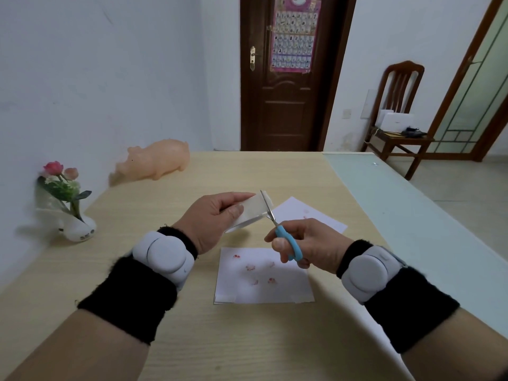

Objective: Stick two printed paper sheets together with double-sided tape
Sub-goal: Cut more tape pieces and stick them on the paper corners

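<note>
**Cutting the tape, sheets not yet joined**

The left hand [217, 215] pinches a white, translucent-backed piece of double-sided tape [254, 211] between thumb and fingers and holds it up above the light wooden table [170, 325]. The right hand [310, 246] grips a pair of blue-handled, steel-bladed scissors [284, 237], fingers curled through the loops. The blades stand across the tape's far end, apparently mid-cut.

Judging by how things lie, the task is at an early to middle stage. The two white paper sheets with small reddish prints lie flat and well apart. The nearer sheet [264, 279] sits below the hands and the farther sheet [310, 215] beyond the scissors. Faint lines at the nearer sheet's front corners may be tape already laid, though I cannot tell. Still left are finishing the cut, fixing the strip to a sheet, peeling any backing and pressing the second sheet on.

Nothing is legible. The prints on the sheets are blurred blotches. The pink grid poster [295, 34] on the dark brown door carries characters too small to read. The white wrist devices show no readable brand.
</note>
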Demonstrator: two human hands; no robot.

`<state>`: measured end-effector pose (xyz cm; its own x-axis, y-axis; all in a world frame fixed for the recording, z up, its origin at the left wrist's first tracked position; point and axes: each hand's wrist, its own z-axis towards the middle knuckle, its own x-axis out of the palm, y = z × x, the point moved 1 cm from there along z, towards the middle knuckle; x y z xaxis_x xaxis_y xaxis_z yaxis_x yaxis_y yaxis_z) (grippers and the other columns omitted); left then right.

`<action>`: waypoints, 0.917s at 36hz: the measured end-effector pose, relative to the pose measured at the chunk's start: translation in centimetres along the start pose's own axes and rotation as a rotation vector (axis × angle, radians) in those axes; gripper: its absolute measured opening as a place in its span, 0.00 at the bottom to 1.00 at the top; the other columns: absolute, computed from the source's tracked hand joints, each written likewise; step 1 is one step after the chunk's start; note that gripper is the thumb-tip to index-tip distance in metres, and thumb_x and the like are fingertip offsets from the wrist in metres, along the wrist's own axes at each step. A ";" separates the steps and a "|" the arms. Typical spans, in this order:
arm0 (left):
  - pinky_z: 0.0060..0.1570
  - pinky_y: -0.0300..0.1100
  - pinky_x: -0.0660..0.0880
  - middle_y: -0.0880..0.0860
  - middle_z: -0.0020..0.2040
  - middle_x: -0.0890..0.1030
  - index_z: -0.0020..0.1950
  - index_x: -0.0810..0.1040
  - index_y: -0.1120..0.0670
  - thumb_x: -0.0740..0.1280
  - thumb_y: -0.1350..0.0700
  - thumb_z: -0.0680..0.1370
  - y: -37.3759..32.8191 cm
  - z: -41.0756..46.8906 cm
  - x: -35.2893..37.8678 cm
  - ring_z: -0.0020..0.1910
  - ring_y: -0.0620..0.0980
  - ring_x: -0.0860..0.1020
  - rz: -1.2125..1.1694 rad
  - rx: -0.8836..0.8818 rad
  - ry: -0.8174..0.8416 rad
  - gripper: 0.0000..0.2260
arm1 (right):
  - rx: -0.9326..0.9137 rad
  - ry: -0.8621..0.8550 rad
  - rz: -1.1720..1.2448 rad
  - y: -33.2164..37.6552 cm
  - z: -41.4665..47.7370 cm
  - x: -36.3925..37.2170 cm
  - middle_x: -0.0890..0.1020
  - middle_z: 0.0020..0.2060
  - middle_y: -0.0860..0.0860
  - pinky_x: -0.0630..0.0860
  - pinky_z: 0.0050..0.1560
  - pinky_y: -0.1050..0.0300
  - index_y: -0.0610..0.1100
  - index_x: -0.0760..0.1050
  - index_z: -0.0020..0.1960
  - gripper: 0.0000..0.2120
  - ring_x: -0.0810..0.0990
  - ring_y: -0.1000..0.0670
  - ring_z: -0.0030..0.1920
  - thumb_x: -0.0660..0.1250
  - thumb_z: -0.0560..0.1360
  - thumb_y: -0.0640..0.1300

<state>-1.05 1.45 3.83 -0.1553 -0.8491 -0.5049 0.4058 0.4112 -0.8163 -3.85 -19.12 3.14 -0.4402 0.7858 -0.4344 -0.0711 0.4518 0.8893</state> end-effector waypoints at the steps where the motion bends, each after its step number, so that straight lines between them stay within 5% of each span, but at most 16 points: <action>1: 0.51 0.23 0.66 0.38 0.51 0.79 0.53 0.75 0.36 0.59 0.49 0.72 0.0 0.0 0.0 0.51 0.35 0.75 -0.001 -0.001 -0.001 0.13 | -0.002 0.000 0.004 0.0 0.0 0.0 0.80 0.31 0.51 0.70 0.35 0.58 0.52 0.81 0.45 0.21 0.72 0.49 0.37 0.69 0.57 0.63; 7: 0.54 0.30 0.67 0.41 0.53 0.80 0.53 0.75 0.36 0.61 0.51 0.75 0.2 0.0 -0.1 0.55 0.41 0.76 0.006 -0.007 0.005 0.11 | -0.001 0.003 0.022 -0.1 0.0 0.0 0.80 0.31 0.49 0.69 0.34 0.57 0.50 0.80 0.44 0.22 0.71 0.47 0.37 0.70 0.57 0.63; 18: 0.51 0.21 0.65 0.41 0.53 0.80 0.55 0.75 0.38 0.61 0.53 0.77 0.0 0.0 0.0 0.51 0.31 0.75 0.018 -0.014 -0.007 0.11 | -0.019 -0.018 0.008 -0.4 0.1 0.2 0.77 0.28 0.51 0.64 0.29 0.61 0.51 0.77 0.35 0.17 0.69 0.46 0.36 0.68 0.57 0.63; 25: 0.53 0.23 0.65 0.42 0.54 0.79 0.58 0.74 0.41 0.61 0.60 0.80 0.0 0.0 0.0 0.55 0.40 0.75 0.054 -0.023 -0.019 0.14 | -0.054 -0.049 -0.009 -0.4 0.1 0.2 0.77 0.26 0.50 0.64 0.28 0.61 0.51 0.76 0.33 0.16 0.68 0.47 0.33 0.68 0.58 0.63; 33: 0.51 0.21 0.65 0.35 0.50 0.77 0.53 0.74 0.36 0.61 0.60 0.80 -0.3 0.2 -0.1 0.50 0.28 0.74 0.033 0.003 -0.033 0.17 | -0.110 -0.125 -0.038 -0.3 0.0 0.1 0.76 0.24 0.53 0.66 0.27 0.64 0.48 0.75 0.34 0.14 0.70 0.52 0.28 0.70 0.64 0.59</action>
<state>-0.99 1.29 4.19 -0.1121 -0.8458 -0.5215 0.4131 0.4377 -0.7986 -3.90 -19.15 2.86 -0.3213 0.8183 -0.4766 -0.1859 0.4390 0.8790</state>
